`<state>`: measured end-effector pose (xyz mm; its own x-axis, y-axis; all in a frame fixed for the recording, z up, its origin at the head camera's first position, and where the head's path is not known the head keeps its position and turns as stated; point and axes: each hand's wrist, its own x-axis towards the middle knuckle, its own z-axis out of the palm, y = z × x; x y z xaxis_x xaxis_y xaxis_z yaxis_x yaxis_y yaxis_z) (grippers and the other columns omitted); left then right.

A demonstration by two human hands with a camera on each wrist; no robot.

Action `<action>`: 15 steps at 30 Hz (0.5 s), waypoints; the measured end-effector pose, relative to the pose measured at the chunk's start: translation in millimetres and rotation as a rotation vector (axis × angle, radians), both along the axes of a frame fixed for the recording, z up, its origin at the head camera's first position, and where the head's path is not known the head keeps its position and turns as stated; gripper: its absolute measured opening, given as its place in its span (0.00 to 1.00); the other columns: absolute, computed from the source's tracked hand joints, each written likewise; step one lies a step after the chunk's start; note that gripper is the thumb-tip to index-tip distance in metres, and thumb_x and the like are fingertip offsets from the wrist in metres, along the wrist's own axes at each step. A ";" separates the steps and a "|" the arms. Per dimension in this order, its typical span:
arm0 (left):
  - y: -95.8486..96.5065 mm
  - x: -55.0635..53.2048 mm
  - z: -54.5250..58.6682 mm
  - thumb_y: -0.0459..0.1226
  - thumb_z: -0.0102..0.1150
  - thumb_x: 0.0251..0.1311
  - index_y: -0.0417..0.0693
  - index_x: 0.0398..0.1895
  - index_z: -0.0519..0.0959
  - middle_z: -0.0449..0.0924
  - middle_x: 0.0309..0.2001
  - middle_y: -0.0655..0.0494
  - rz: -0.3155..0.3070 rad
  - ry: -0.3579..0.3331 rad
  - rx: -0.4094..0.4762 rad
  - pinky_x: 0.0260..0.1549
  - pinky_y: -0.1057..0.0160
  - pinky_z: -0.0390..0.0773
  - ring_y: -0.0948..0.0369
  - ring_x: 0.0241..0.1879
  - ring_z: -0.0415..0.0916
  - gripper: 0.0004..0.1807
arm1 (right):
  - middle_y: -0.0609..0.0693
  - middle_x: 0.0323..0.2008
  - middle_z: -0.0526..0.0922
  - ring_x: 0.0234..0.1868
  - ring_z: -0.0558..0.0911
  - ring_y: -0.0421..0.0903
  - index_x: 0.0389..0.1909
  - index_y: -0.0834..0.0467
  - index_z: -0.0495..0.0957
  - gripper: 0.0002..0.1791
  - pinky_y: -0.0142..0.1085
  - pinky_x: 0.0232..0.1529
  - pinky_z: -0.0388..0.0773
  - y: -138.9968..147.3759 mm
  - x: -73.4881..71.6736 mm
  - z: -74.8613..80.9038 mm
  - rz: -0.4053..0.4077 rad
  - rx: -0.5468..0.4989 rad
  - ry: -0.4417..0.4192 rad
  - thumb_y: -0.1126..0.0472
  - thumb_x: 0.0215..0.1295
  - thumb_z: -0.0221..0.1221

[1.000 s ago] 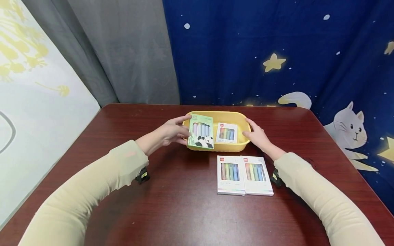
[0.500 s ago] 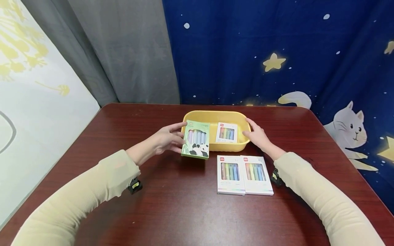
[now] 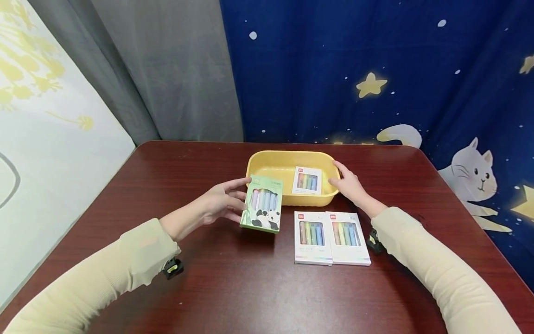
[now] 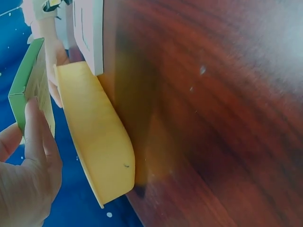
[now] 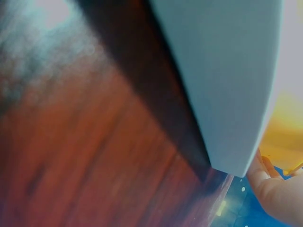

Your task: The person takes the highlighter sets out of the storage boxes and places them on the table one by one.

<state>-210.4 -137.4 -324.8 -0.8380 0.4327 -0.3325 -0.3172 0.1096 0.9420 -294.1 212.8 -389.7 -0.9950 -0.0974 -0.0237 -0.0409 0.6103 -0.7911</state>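
My left hand [image 3: 221, 202] grips a green panda-printed box of markers [image 3: 263, 204] by its left edge, held above the table in front of the yellow basket [image 3: 267, 161]. In the left wrist view the thumb and fingers pinch the green box [image 4: 24, 85] from its edge, higher than the basket [image 4: 97, 137]. My right hand [image 3: 351, 186] holds the basket's right rim, thumb inside and fingers outside. Inside the basket lies a small white box of colored sticks [image 3: 307, 180] with a clear window.
Two white windowed boxes lie side by side on the table in front of the basket, a left white box [image 3: 313, 238] and a right white box [image 3: 348, 238]. The right one is near my right wrist. A blue curtain [image 3: 313, 69] hangs behind the dark red table [image 3: 233, 278].
My left hand has carried the green box out from over the basket, toward me and slightly left. The right hand and basket have stayed put.
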 end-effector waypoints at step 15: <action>-4.3 17.8 -25.9 0.20 0.51 0.48 0.46 0.70 0.51 0.74 0.45 0.45 -0.051 -0.035 -0.010 0.28 0.54 0.81 0.58 0.33 0.78 0.43 | 0.62 0.69 0.52 0.63 0.61 0.58 0.71 0.54 0.46 0.36 0.50 0.59 0.64 -0.5 -0.4 0.9 -0.001 -0.002 -0.017 0.61 0.64 0.50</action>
